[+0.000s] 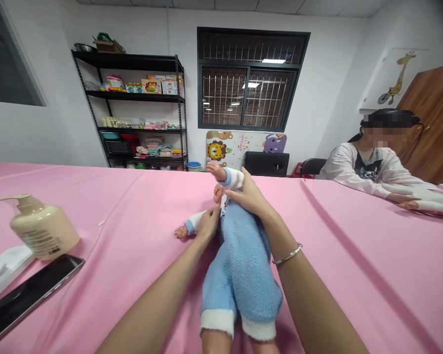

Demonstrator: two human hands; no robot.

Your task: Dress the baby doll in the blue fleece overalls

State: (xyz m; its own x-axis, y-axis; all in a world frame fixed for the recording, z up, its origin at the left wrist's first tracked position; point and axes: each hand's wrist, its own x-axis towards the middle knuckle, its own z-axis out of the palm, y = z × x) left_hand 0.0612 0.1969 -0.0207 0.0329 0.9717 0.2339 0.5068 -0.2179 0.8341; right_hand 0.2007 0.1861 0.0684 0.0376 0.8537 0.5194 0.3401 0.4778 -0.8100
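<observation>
A baby doll in fuzzy blue trousers with white cuffs lies on the pink cloth, its feet toward me. One white sleeve with a blue cuff stretches out to the left, the other is raised above the chest. My left hand is closed at the side of the doll's upper body, fingers on the edge of its clothing. At the doll's other side, my right hand is wrapped round its upper body near the raised arm, thumb toward the chest. The doll's head is hidden from view.
On the left stand a beige pump bottle, a black phone and a white device. Across the pink table, a person sits at the right with another doll's arm. Shelves stand behind.
</observation>
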